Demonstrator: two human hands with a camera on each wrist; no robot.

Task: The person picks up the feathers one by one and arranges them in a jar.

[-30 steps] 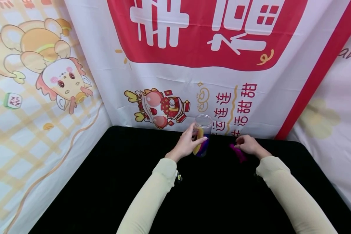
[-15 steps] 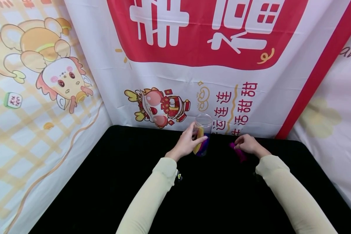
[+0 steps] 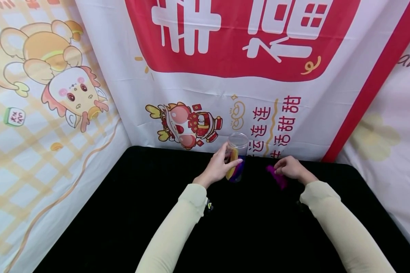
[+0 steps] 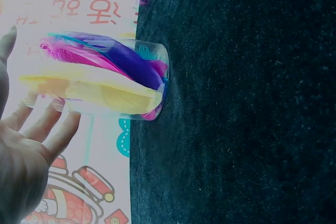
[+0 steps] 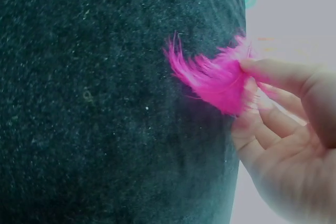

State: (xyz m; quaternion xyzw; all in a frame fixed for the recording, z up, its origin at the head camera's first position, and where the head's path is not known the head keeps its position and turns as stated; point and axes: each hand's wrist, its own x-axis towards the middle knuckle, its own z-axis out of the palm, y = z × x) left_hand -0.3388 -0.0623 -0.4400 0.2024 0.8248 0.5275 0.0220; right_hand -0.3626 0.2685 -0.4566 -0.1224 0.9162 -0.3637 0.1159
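My left hand [image 3: 216,167] holds a clear cylindrical container [image 3: 239,143] at the far side of the table, thumb on its near side. The container stands upright with its top uncovered. Inside it the left wrist view shows a pale yellow feather [image 4: 113,92], a purple feather [image 4: 137,65] and a pink feather [image 4: 84,57], with bits of teal at the bottom. To the right of the container, my right hand [image 3: 291,168] pinches a bright magenta feather [image 5: 215,80] between thumb and fingertips. The feather's wispy end hangs out over the black surface; its held end is partly hidden by the fingers.
A black cloth-covered table [image 3: 246,227] lies under both hands. Behind it hangs a white and red printed cloth [image 3: 191,87], close behind the container. Another printed cloth [image 3: 48,151] closes off the left side, and a pale one [image 3: 389,182] the right.
The right hand has come up very slightly, and the magenta feather shows more plainly in its fingers. The left hand and the container have stayed in place.
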